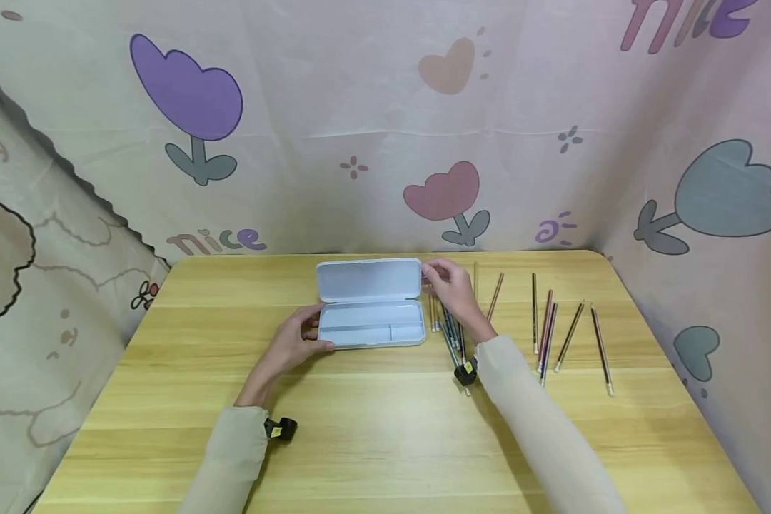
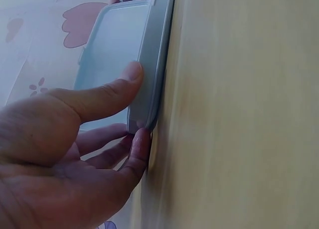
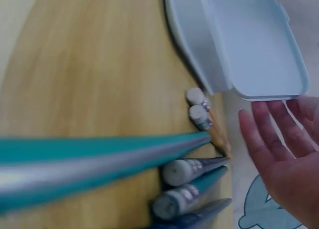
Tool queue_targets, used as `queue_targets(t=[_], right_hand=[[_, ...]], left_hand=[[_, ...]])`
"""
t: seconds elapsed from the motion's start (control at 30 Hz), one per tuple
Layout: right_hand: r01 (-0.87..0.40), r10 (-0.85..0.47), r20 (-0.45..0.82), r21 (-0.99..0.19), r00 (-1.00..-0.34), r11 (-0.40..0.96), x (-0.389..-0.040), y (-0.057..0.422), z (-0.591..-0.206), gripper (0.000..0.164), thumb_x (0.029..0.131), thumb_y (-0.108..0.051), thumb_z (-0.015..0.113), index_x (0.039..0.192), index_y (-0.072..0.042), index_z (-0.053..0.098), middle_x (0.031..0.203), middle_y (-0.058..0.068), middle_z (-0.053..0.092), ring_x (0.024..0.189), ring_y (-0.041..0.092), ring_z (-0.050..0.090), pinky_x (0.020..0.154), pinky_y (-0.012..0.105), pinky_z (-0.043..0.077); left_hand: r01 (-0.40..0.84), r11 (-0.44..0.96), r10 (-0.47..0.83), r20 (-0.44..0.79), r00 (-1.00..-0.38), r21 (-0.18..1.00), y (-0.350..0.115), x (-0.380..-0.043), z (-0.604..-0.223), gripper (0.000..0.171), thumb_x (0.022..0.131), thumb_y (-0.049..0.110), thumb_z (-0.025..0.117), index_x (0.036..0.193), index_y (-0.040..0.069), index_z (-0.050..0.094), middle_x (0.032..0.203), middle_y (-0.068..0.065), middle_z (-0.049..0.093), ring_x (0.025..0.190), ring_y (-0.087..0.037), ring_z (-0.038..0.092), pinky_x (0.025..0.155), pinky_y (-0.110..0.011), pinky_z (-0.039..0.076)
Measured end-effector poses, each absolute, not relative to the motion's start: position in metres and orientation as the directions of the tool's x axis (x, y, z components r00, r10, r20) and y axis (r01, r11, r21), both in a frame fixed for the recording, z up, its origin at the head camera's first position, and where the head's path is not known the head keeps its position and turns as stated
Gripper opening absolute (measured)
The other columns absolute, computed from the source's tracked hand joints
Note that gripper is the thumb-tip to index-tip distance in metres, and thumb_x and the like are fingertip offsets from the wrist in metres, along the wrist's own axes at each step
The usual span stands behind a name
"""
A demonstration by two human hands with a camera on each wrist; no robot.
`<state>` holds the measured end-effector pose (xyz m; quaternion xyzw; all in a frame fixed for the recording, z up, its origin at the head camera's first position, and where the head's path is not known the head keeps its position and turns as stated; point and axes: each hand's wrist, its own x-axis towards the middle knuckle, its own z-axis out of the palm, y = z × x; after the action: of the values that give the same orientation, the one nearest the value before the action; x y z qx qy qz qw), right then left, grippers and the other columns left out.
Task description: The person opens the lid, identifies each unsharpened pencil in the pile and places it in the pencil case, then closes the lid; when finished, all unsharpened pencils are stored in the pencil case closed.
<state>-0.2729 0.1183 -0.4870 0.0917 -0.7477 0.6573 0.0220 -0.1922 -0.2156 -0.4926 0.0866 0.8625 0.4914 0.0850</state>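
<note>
A pale blue pencil case [image 1: 373, 335] lies on the table with its lid [image 1: 369, 280] raised at the back. Its compartments hold nothing. My left hand [image 1: 295, 335] grips the left end of the case, thumb [image 2: 112, 95] against the front wall and fingers curled around the end. At the lid's right edge is my right hand [image 1: 452, 285]; its fairly straight fingers [image 3: 271, 139] touch the rim near the corner. Several pencils [image 1: 451, 332] lie under and beside the right wrist, eraser ends [image 3: 180, 173] toward the front.
More pencils [image 1: 546, 328] are spread over the right part of the wooden table [image 1: 373, 442]. A patterned cloth [image 1: 334, 93] hangs behind the table and along both sides. Black wrist cameras sit at the left cuff [image 1: 238, 442] and the right cuff [image 1: 495, 357].
</note>
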Motion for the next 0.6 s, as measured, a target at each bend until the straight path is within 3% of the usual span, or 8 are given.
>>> queue_targets(t=[0.17, 0.37, 0.6], right_hand=[[-0.217, -0.053, 0.211, -0.963, -0.976, 0.157, -0.278, 0.115, -0.491, 0.023, 0.103, -0.012, 0.062, 0.117, 0.006, 0.068, 0.106, 0.026, 0.072, 0.093, 0.041, 0.072, 0.076, 0.049, 0.061], [-0.261, -0.033, 0.262, -0.93, -0.965, 0.258, -0.285, 0.112, -0.494, 0.021, 0.1, -0.006, 0.065, 0.119, 0.001, 0.069, 0.097, 0.021, 0.074, 0.082, 0.04, 0.073, 0.066, 0.044, 0.062], [-0.175, -0.039, 0.172, -0.927, -0.984, 0.332, -0.287, 0.11, -0.496, 0.025, 0.1, -0.005, 0.064, 0.125, -0.002, 0.07, 0.099, 0.019, 0.072, 0.078, 0.032, 0.072, 0.062, 0.033, 0.061]], left_hand=[[0.094, 0.52, 0.249, -0.046, -0.967, 0.849, -0.217, -0.193, -0.491, 0.085, 0.081, 0.0, 0.084, 0.153, -0.004, 0.04, 0.134, -0.027, 0.051, 0.108, -0.038, 0.061, 0.093, -0.042, 0.056], [0.082, 0.537, 0.242, -0.06, -0.968, 0.84, -0.219, -0.192, -0.492, 0.084, 0.082, 0.003, 0.085, 0.154, -0.002, 0.04, 0.134, -0.026, 0.052, 0.109, -0.037, 0.062, 0.094, -0.044, 0.055], [0.115, 0.511, 0.268, -0.031, -0.963, 0.852, -0.223, -0.193, -0.496, 0.082, 0.082, 0.003, 0.085, 0.152, -0.002, 0.043, 0.132, -0.027, 0.053, 0.106, -0.036, 0.062, 0.092, -0.043, 0.055]])
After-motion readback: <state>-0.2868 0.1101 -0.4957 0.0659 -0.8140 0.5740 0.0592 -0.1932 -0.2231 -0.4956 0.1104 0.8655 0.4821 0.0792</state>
